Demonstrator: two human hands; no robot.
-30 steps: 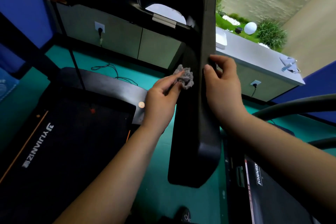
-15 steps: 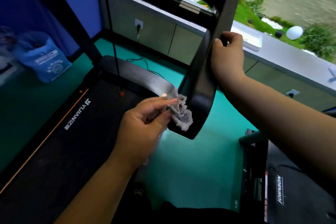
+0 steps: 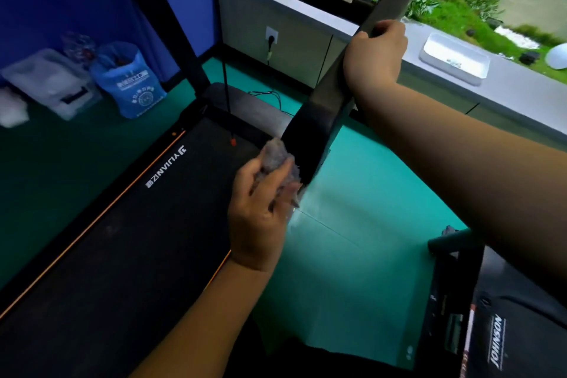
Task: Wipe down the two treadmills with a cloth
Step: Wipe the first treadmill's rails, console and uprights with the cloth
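Our left hand (image 3: 260, 215) has its fingers and thumb curled round a crumpled grey cloth (image 3: 276, 159) and presses the wad against the lower end of the black handrail arm (image 3: 310, 132). Our right hand (image 3: 374, 55), at about one o'clock from the left, is wrapped round the same arm higher up, thumb on the near face, and steadies it.

We judge the step in hand to be wiping this arm's lower tip. To do it well, we should let the right hand brace the arm so it does not swing. The cloth should turn round the edge, so that the far face and the rounded end get wiped as well as the side towards us. Opening the wad to a fresh patch would help, since bunched this tight it touches little surface.

The near treadmill (image 3: 122, 239) runs from the arm down to seven o'clock. White lettering on its orange-lined side rail is upside down to us, and we read it doubtfully as something like YIJIAN. At four o'clock the second treadmill (image 3: 454, 301) carries JOHNSON in white, running up its deck. A blue bag (image 3: 129, 83) at ten o'clock has white print too small to read. At two o'clock a white tray (image 3: 454, 61) sits on the grey ledge.
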